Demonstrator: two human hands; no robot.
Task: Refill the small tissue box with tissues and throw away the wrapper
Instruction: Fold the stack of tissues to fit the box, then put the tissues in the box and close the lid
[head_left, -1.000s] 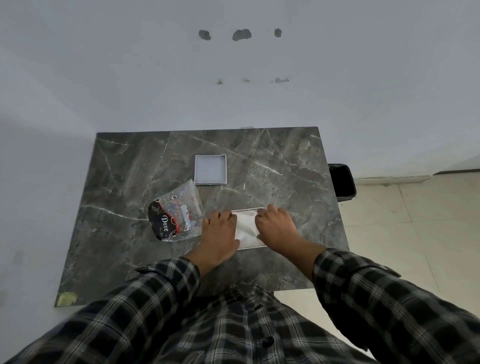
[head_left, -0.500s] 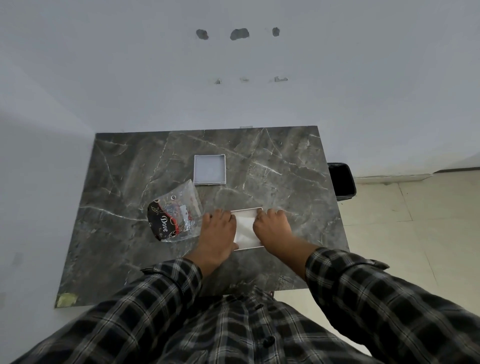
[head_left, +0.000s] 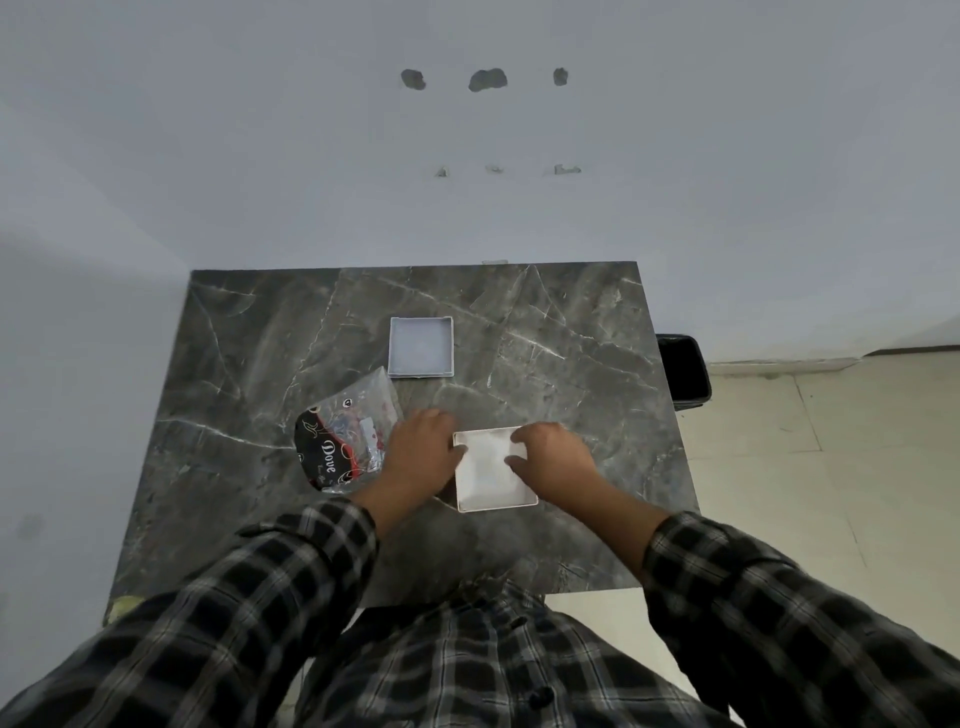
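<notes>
Tissue box (head_left: 493, 470) near front edge of table (head_left: 571, 338), tissues inside. Left hand (head_left: 421, 457) braces box's left wall, fingers loose. Right hand (head_left: 553, 460) presses tissues flat, clamping nothing. Press evenly into corners. Lid (head_left: 421, 347) toward centre; wrapper (head_left: 345, 441) just left of box; bin (head_left: 683, 371) beyond right edge.

the word "dove" stands in white script on the black part of the clear plastic wrapper (head_left: 347, 437); smaller print beneath is unreadable.

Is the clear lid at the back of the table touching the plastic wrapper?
Apart. In the head view a strip of bare marble shows between the clear lid and the nearest corner of the wrapper.
</notes>
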